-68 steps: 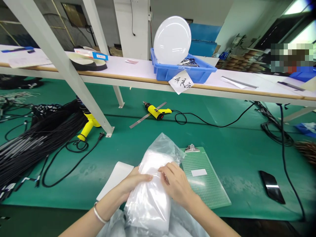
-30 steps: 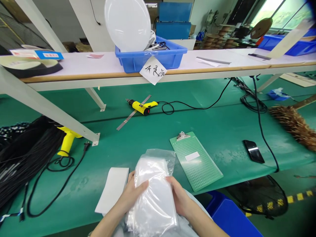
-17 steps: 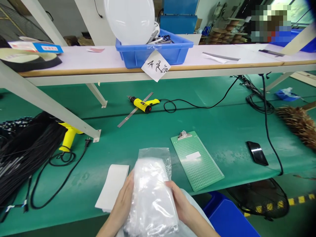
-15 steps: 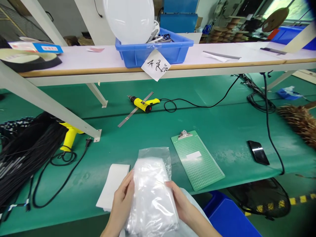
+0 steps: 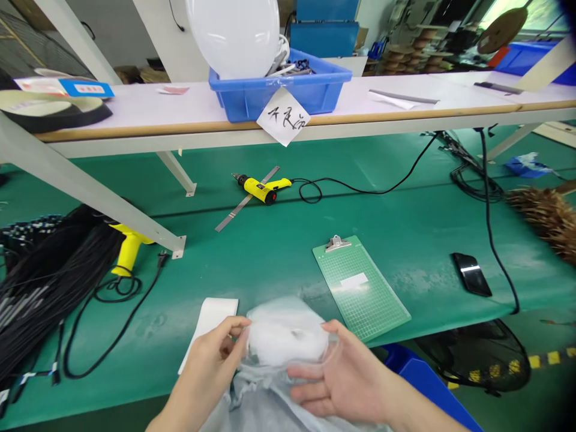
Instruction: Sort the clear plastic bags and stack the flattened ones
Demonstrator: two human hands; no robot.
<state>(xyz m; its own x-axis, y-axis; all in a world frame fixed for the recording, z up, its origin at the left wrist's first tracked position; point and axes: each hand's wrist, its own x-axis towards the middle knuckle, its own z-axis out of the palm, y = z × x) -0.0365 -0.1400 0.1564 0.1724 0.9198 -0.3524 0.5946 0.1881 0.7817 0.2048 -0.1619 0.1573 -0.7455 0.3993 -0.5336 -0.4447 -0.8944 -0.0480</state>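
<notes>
A clear plastic bag with white contents (image 5: 288, 333) is between my two hands, near the table's front edge. My left hand (image 5: 225, 351) pinches the bag's left edge between thumb and fingers. At the bag's right edge, my right hand (image 5: 335, 372) touches it with the thumb and index finger, while its other fingers are spread beneath. Pale cloth (image 5: 270, 399) lies below the bag. Partly behind my left hand is a stack of white paper (image 5: 209, 321). The green clipboard (image 5: 364, 294) lies to the right.
A yellow heat gun (image 5: 261, 189) rests across a metal ruler (image 5: 229, 220). Black cables (image 5: 54, 276) and another yellow tool (image 5: 128, 249) are at left. A phone (image 5: 471, 274) lies at right. Above stands a shelf (image 5: 148, 114) with a blue bin (image 5: 279, 96).
The bag has tipped, so its far end now faces up and its long front is no longer visible. My right hand's lower fingers have spread out beneath it.
</notes>
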